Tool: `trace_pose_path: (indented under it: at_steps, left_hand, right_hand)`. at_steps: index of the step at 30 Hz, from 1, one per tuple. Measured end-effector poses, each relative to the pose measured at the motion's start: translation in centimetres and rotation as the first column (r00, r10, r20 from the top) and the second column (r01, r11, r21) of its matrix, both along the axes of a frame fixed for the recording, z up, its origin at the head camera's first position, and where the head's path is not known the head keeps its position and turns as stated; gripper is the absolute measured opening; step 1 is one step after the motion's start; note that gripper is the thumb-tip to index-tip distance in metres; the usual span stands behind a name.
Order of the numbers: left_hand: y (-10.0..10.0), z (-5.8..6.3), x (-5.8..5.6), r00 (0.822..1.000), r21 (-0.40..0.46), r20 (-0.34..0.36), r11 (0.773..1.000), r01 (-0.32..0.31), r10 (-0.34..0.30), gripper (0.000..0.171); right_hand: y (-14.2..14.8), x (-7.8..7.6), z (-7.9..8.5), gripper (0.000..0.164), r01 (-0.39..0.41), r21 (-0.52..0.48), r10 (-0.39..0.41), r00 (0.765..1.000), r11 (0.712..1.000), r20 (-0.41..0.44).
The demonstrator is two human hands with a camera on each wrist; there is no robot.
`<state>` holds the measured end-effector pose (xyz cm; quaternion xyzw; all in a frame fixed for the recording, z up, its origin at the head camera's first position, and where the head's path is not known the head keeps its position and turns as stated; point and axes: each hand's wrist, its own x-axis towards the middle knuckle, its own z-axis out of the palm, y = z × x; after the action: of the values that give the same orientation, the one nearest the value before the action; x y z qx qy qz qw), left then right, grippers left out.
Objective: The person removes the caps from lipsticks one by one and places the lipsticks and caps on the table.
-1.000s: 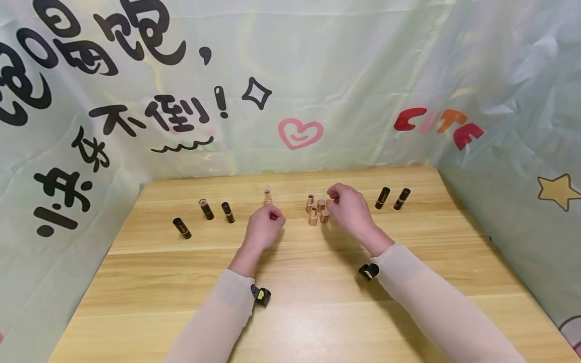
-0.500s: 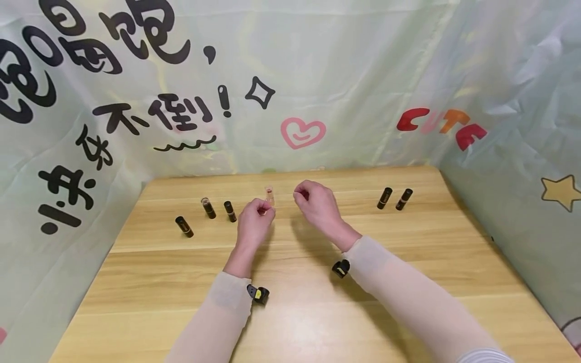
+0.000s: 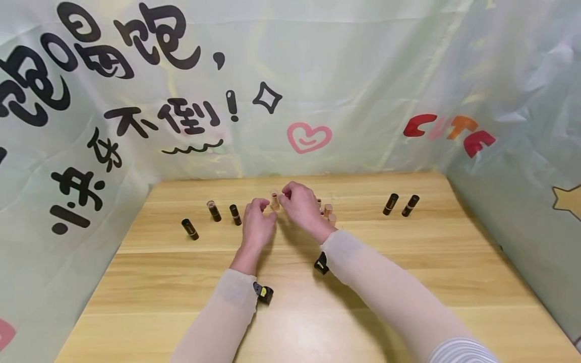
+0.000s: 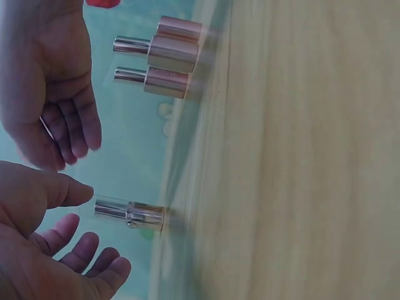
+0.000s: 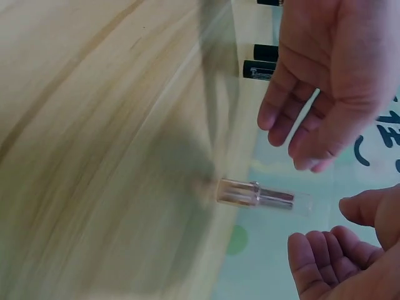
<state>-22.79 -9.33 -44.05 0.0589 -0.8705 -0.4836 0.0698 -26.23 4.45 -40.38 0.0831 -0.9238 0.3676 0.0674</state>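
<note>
A lipstick (image 3: 275,202) with a clear cap stands upright between my hands, its metallic tube (image 4: 146,216) showing shiny in the left wrist view. My left hand (image 3: 257,225) is just left of it, thumb and fingers spread apart around nothing. From the other side my right hand (image 3: 301,205) comes close, fingers loosely bent. In the right wrist view there is a gap between my right hand (image 5: 350,256) and the clear cap (image 5: 302,203). Behind my right hand, rose-gold lipstick tubes (image 4: 172,54) and caps (image 3: 328,209) are partly hidden.
Several black lipstick tubes stand on the wooden table (image 3: 172,282): a left group including one tube (image 3: 190,229), and a right pair including another (image 3: 410,205). A printed cloth backdrop (image 3: 354,85) rises behind the table and along its sides.
My right hand has moved left, from the rose-gold tubes to beside the clear-capped lipstick. My left thumb and fingers have spread apart. The head view has shifted slightly.
</note>
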Motion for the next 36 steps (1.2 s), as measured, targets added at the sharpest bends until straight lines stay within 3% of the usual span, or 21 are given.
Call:
trace_pose_path:
  at_steps: [9,23,30,36]
  left_hand:
    - [0.7,-0.7,-1.3,1.000,-0.038,0.013,0.999,0.009,-0.009,0.057]
    - [0.9,-1.0,-2.1,0.999,-0.063,0.022,0.998,0.027,-0.025,0.055]
    - [0.5,0.6,-1.6,0.997,-0.034,0.022,0.997,0.076,-0.075,0.062]
    - [-0.1,2.9,-0.3,0.984,0.001,0.008,0.984,0.177,-0.177,0.057]
  right_hand:
    - [-1.6,-1.0,-1.5,0.034,0.052,0.021,-0.053,0.995,0.998,0.082]
    - [-2.9,-1.7,-2.6,0.019,0.116,0.101,-0.122,0.991,0.988,0.057]
    - [-2.4,-0.6,-0.6,0.016,0.045,0.039,-0.046,0.999,0.998,0.018]
    - [-0.7,1.3,2.0,0.013,-0.064,-0.056,0.065,0.998,0.996,0.016]
